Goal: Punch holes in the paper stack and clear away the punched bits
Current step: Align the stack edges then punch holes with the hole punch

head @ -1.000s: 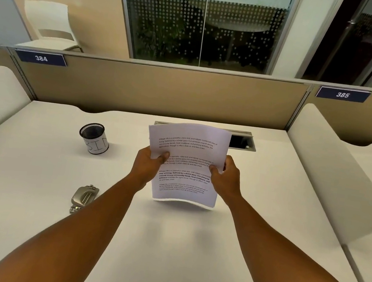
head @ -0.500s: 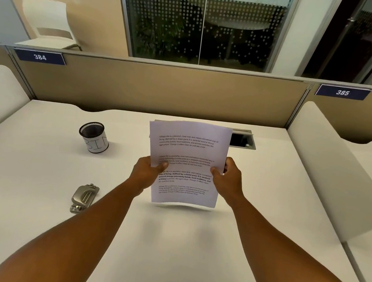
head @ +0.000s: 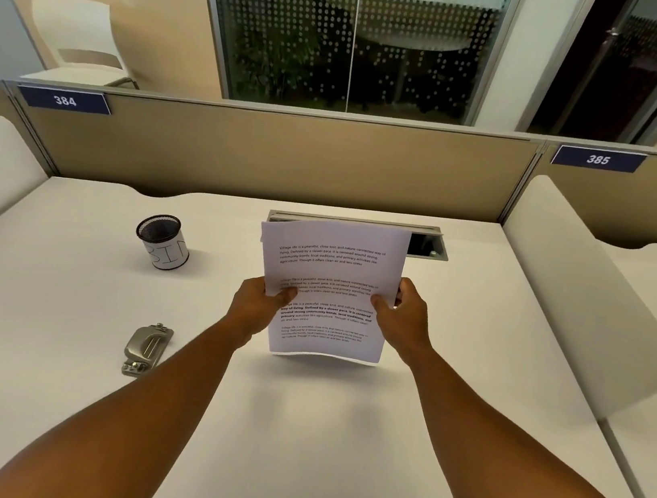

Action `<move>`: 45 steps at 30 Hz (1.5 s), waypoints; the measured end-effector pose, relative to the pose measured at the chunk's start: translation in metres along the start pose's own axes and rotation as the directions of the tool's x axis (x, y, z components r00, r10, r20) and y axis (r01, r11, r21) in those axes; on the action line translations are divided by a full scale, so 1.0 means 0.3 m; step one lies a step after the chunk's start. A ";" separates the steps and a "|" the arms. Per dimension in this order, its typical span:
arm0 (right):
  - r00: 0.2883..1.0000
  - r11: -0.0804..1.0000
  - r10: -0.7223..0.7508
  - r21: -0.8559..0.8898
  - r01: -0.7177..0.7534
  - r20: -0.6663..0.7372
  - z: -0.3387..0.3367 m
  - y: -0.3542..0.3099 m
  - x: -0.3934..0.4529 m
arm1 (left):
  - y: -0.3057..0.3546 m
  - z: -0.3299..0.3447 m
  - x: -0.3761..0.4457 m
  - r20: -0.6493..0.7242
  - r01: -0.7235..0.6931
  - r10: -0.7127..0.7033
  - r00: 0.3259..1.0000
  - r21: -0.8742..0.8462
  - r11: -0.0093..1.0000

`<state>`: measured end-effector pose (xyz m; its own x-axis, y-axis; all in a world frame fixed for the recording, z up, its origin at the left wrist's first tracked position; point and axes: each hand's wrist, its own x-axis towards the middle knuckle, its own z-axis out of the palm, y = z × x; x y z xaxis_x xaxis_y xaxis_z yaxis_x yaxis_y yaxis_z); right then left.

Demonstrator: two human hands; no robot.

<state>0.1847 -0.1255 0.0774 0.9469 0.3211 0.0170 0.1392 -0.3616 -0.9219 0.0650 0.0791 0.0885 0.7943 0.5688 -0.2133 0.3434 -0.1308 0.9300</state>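
Note:
A stack of white printed paper [head: 333, 266] stands nearly upright above the desk's middle, its lower edge just over the white desk top [head: 313, 436]. My left hand [head: 258, 302] grips its left edge and my right hand [head: 403, 318] grips its right edge, thumbs on the front sheet. A silver metal hole punch [head: 146, 347] lies flat on the desk to the left of my left forearm, apart from both hands. A small black mesh cup with a white label reading BIN [head: 163, 241] stands at the back left.
A grey cable slot [head: 424, 243] is set in the desk behind the paper. White curved side dividers [head: 590, 298] flank the desk, and a beige partition [head: 273, 152] closes the back.
The paper stack, held in both hands, has shifted very slightly; the view has tipped a little. The punch and cup have not moved.

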 end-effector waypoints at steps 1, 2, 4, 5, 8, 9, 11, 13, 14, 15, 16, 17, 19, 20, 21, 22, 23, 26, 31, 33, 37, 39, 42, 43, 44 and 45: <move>1.000 1.000 0.003 0.002 -0.003 0.005 -0.001 0.000 -0.002 | -0.001 0.002 -0.002 0.003 0.004 -0.004 1.000 0.005 1.000; 1.000 1.000 0.008 0.003 -0.008 0.011 -0.001 0.002 -0.005 | -0.005 0.003 -0.006 0.008 0.011 -0.012 1.000 0.010 1.000; 1.000 1.000 0.020 -0.005 -0.020 0.021 0.000 0.013 -0.014 | -0.017 0.003 -0.012 0.026 0.029 -0.030 0.999 0.028 0.999; 0.999 1.000 0.025 -0.012 -0.024 0.025 0.001 0.019 -0.020 | -0.025 0.003 -0.015 0.037 0.039 -0.040 0.999 0.041 0.998; 0.999 0.999 0.026 -0.031 -0.025 0.035 0.002 0.027 -0.031 | -0.037 0.001 -0.021 0.055 0.062 -0.066 0.996 0.066 0.996; 0.999 0.999 0.024 -0.031 -0.022 0.034 0.001 0.025 -0.032 | -0.037 0.000 -0.023 0.056 0.059 -0.063 0.996 0.070 0.996; 0.999 1.000 0.023 -0.014 -0.023 0.025 -0.006 0.017 -0.030 | -0.033 -0.004 -0.023 0.056 0.041 -0.044 0.997 0.060 0.997; 0.999 0.999 0.031 0.018 -0.031 0.009 -0.017 0.006 -0.025 | -0.023 -0.009 -0.021 0.058 0.027 -0.028 0.998 0.024 0.999; 0.999 0.999 0.035 0.034 -0.035 0.000 -0.023 0.000 -0.022 | -0.017 -0.011 -0.019 0.057 0.024 -0.025 0.998 0.004 1.000; 0.999 0.998 0.039 0.052 -0.039 -0.008 -0.029 -0.006 -0.020 | -0.011 -0.012 -0.017 0.054 0.023 -0.022 0.998 -0.015 1.000; 0.999 0.996 0.048 0.073 -0.047 -0.014 -0.034 -0.012 -0.018 | -0.007 -0.013 -0.014 0.048 0.024 -0.023 0.999 -0.031 0.999; 0.998 0.994 0.061 0.096 -0.059 -0.020 -0.038 -0.017 -0.016 | -0.003 -0.012 -0.011 0.041 0.027 -0.025 0.999 -0.047 0.999; 0.995 0.985 0.097 0.146 -0.092 -0.030 -0.048 -0.025 -0.009 | -0.001 -0.012 -0.010 0.025 0.039 -0.038 0.999 -0.074 0.996; 0.992 0.978 0.121 0.175 -0.113 -0.035 -0.054 -0.028 -0.005 | -0.001 -0.012 -0.011 0.019 0.050 -0.048 0.999 -0.087 0.995; 0.988 0.969 0.148 0.206 -0.136 -0.041 -0.062 -0.030 0.000 | -0.002 -0.012 -0.014 0.015 0.063 -0.062 0.998 -0.107 0.992; 0.984 0.957 0.174 0.245 -0.158 -0.046 -0.069 -0.031 0.005 | -0.005 -0.012 -0.017 0.011 0.077 -0.076 0.997 -0.134 0.988; 0.979 0.942 0.198 0.287 -0.176 -0.051 -0.077 -0.032 0.010 | -0.008 -0.012 -0.019 0.005 0.089 -0.090 0.996 -0.160 0.983; 0.966 0.905 0.247 0.376 -0.200 -0.081 -0.094 -0.032 0.019 | -0.016 -0.011 -0.025 -0.001 0.125 -0.128 0.992 -0.224 0.967; 0.921 0.773 0.388 0.557 -0.303 -0.038 -0.091 -0.033 0.016 | -0.012 0.001 -0.028 0.021 0.157 -0.162 0.987 -0.398 0.904; 0.911 0.688 0.410 0.639 -0.344 0.048 -0.086 -0.032 0.004 | -0.007 0.007 -0.025 0.011 0.141 -0.154 0.988 -0.467 0.873; 0.900 0.578 0.408 0.721 -0.383 0.151 -0.073 -0.030 -0.020 | 0.010 0.017 -0.014 0.002 0.095 -0.114 0.993 -0.577 0.811; 0.892 0.550 0.418 0.734 -0.399 0.171 -0.063 -0.028 -0.022 | 0.018 0.023 -0.012 -0.008 0.087 -0.118 0.993 -0.624 0.777; 0.880 0.504 0.430 0.756 -0.419 0.201 -0.048 -0.019 -0.019 | 0.029 0.034 -0.016 -0.019 0.078 -0.122 0.992 -0.668 0.740; 0.876 0.485 0.430 0.763 -0.427 0.217 -0.044 -0.016 -0.018 | 0.028 0.039 -0.015 -0.012 0.077 -0.114 0.993 -0.668 0.740; 0.873 0.469 0.428 0.768 -0.437 0.235 -0.039 -0.014 -0.018 | 0.027 0.043 -0.016 0.000 0.078 -0.104 0.995 -0.664 0.744; 0.870 0.455 0.422 0.770 -0.447 0.255 -0.034 -0.012 -0.017 | 0.025 0.048 -0.016 0.011 0.077 -0.092 0.996 -0.655 0.752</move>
<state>0.1823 -0.1348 0.0847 0.8087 0.3494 -0.4732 -0.5827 0.3663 -0.7254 0.0709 0.0635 0.0922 0.7646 0.5698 -0.3012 -0.0092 0.4769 0.8789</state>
